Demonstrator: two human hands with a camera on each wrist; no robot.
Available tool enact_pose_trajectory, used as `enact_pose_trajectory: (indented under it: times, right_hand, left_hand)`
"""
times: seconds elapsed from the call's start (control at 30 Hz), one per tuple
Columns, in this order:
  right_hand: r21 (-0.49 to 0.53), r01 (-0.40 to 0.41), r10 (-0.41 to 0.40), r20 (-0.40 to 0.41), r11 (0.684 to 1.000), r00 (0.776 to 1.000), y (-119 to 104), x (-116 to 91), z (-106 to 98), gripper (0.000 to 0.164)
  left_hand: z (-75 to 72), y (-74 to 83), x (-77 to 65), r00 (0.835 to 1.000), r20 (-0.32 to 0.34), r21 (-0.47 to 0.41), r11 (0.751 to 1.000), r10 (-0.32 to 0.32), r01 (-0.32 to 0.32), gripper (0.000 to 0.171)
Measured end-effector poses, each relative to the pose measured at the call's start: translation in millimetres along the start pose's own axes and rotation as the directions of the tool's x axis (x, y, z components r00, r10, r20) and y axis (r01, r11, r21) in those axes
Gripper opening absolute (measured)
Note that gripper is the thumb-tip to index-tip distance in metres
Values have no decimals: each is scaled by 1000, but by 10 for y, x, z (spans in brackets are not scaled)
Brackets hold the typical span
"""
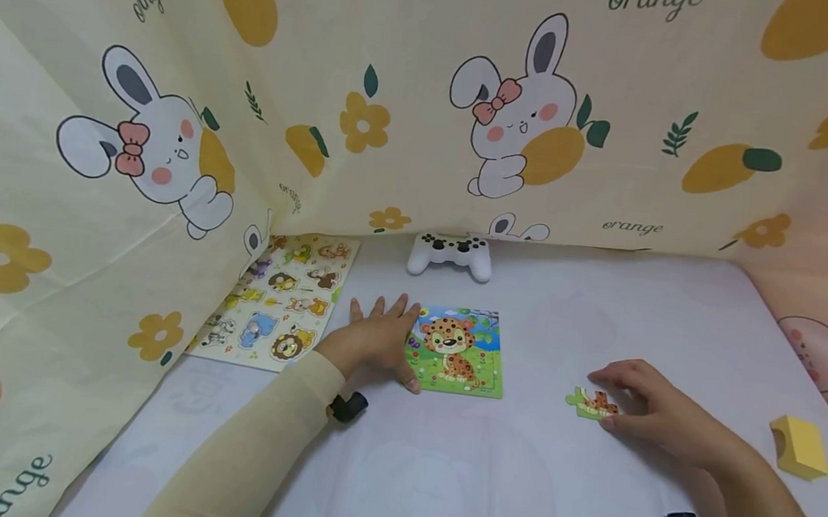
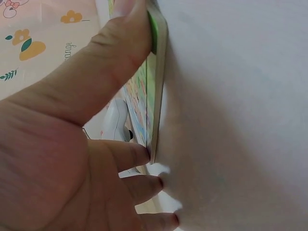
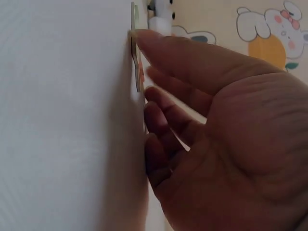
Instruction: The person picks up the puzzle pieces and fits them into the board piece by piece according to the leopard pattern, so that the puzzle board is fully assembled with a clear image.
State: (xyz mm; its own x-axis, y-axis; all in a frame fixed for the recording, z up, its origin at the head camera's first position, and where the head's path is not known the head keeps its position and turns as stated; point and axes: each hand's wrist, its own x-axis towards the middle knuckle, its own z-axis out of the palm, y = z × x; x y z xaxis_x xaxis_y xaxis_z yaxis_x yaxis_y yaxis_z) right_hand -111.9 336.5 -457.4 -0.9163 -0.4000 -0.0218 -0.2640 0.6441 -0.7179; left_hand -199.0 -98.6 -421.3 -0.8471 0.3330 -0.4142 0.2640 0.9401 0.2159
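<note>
My left hand (image 1: pixel 378 338) lies at the left side of a square jigsaw puzzle (image 1: pixel 454 351) with a leopard cub picture. Its fingers are straight and spread. In the left wrist view, the thumb (image 2: pixel 108 57) rests on the puzzle's edge and the forefinger touches a corner. On the right, my right hand (image 1: pixel 654 403) has its curled fingers and thumb about a small green and orange jigsaw piece (image 1: pixel 583 405) on the table. The right wrist view shows the thumb touching the piece (image 3: pixel 135 53); whether the forefinger presses it is hard to see.
A sheet of animal pictures (image 1: pixel 293 306) lies left of the puzzle, partly under the hanging cloth (image 1: pixel 413 88). A white game controller (image 1: pixel 451 255) sits behind the puzzle by the cloth. Right of my right hand stands a yellow block (image 1: pixel 802 447) with a rounded notch.
</note>
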Motion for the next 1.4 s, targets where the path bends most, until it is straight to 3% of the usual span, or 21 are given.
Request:
enact_pose_trajectory:
  times: [0.17, 0.27, 0.57, 0.83, 1.1, 1.4]
  right_hand:
    - [-8, -50, 50, 17, 999, 999, -43, 44, 34, 30]
    - [-3, -64, 64, 17, 998, 998, -71, 48, 48, 24]
    - [-8, -100, 100, 5, 995, 995, -130, 53, 70, 24]
    - [-14, -80, 79, -61, 997, 995, -217, 90, 103, 46]
    - [123, -7, 18, -89, 992, 996, -331, 119, 179, 29]
    - [119, -35, 47, -98, 992, 994, -390, 122, 177, 27]
  left_hand:
    - [0, -3, 5, 1000, 3, 2, 1000, -2, 2, 140]
    - [0, -4, -2, 1000, 8, -5, 1000, -1, 1, 140]
    - [3, -11, -1, 1000, 3, -21, 1000, 20, -20, 139]
    - [1, -23, 15, 1000, 4, -22, 999, 24, -24, 140]
    - [11, -39, 18, 999, 2, -58, 998, 36, -36, 140]
    - [22, -50, -2, 999, 1, -94, 994, 49, -49, 140]
